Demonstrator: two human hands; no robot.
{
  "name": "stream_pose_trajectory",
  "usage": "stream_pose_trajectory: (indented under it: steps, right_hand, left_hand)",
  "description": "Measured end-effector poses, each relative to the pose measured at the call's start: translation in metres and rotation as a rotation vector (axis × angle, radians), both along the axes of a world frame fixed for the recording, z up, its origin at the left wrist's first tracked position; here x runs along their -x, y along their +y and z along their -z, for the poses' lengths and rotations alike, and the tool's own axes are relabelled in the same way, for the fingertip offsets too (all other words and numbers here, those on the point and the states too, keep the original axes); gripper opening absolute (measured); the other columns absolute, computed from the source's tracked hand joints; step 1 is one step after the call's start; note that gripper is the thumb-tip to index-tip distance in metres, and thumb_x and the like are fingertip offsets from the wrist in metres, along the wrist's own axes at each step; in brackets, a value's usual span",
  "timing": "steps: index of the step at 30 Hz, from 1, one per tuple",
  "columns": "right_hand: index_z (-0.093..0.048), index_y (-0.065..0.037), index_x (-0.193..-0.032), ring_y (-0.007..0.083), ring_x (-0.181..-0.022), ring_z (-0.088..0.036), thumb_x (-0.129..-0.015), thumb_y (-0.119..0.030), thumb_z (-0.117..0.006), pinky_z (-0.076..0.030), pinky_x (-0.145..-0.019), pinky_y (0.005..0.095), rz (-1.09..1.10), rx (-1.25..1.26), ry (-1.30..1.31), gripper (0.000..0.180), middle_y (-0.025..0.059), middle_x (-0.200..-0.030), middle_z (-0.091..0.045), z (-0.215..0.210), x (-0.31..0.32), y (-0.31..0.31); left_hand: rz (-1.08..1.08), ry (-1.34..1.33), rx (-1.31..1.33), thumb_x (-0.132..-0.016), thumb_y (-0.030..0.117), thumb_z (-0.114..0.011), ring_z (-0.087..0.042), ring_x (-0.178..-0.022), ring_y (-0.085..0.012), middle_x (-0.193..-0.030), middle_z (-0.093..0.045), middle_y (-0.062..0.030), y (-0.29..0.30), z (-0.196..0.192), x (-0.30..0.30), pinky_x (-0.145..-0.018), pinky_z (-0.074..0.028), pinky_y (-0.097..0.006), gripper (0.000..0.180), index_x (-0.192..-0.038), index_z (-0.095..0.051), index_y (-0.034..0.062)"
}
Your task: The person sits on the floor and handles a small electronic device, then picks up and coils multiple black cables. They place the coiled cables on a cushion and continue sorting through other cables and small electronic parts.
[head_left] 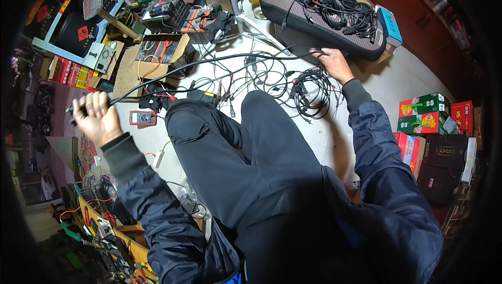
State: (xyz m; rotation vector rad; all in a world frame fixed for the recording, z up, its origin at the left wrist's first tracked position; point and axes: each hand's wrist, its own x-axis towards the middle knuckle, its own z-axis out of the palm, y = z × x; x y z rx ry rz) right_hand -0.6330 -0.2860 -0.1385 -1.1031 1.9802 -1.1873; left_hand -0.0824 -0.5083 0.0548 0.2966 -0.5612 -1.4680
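One black cable (209, 62) is stretched between your two hands.
Your left hand (95, 117) is closed in a fist around one end of the cable, and your right hand (331, 62) pinches the other end beside the dark cushion (293, 12). The long axis of the cable runs from your left hand up and across to your right hand. One coiled bundle of wires (311, 88) lies just under your right hand; one red multimeter (142, 118) lies near your left hand.
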Motion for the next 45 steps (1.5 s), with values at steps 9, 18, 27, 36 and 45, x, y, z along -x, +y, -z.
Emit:
stream_pose_trajectory:
  steps: [9, 18, 27, 36, 45]
  right_hand:
    - [-0.072, 0.002, -0.096, 0.016, -0.057, -0.061, -0.081, -0.043, -0.083, -0.051, -0.057, 0.0323, -0.362, -0.956, -0.259, 0.049, 0.0039, -0.071, -0.068, 0.07, -0.01, 0.041]
    - [-0.06, 0.003, -0.133, 0.0308, -0.12, -0.062, -0.087, -0.032, -0.074, -0.046, -0.103, 0.0363, -0.264, -0.525, -0.086, 0.06, 0.0218, -0.126, -0.067, 0.161, -0.017, -0.095]
    - [-0.069, -0.005, -0.125, 0.043, -0.125, -0.054, -0.084, -0.027, -0.07, -0.044, -0.108, 0.0448, -0.372, -0.665, 0.453, 0.046, 0.0254, -0.14, -0.052, 0.303, -0.06, -0.238]
    - [-0.069, -0.002, -0.107, 0.0346, -0.099, -0.068, -0.083, -0.015, -0.074, -0.052, -0.09, 0.0384, -0.091, -0.453, 0.112, 0.028, 0.0188, -0.102, -0.071, 0.308, -0.031, -0.2]
    - [-0.052, 0.002, -0.139, 0.0392, -0.122, -0.06, -0.086, -0.017, -0.074, -0.046, -0.104, 0.0403, -0.109, -0.561, 0.083, 0.06, 0.0268, -0.131, -0.062, 0.314, -0.067, -0.215]
  left_hand:
    - [0.28, -0.111, -0.261, -0.103, 0.024, -0.059, -0.024, -0.047, -0.0082, -0.058, -0.032, 0.003, -0.032, 0.099, 0.087, -0.042, -0.021, -0.026, 0.029, -0.08, -0.051, 0.0085]
    - [0.493, -0.137, -0.496, -0.11, 0.028, -0.048, -0.026, -0.048, -0.0065, -0.062, -0.032, 0.0045, -0.035, 0.124, 0.147, -0.045, -0.026, -0.024, 0.028, -0.094, -0.055, 0.0058]
    - [0.504, -0.184, -0.659, -0.112, 0.03, -0.04, -0.034, -0.05, -0.0072, -0.066, -0.039, 0.0024, -0.048, 0.13, 0.183, -0.049, -0.037, -0.024, 0.033, -0.106, -0.058, 0.0025]
    - [0.521, -0.135, -0.621, -0.112, 0.03, -0.039, -0.034, -0.052, -0.0075, -0.066, -0.039, 0.0021, -0.046, 0.12, 0.197, -0.05, -0.036, -0.024, 0.034, -0.108, -0.056, 0.001]
    - [0.599, -0.136, -0.612, -0.113, 0.03, -0.036, -0.034, -0.051, -0.0068, -0.066, -0.038, 0.0024, -0.035, 0.118, 0.2, -0.049, -0.037, -0.024, 0.036, -0.109, -0.056, 0.0012]
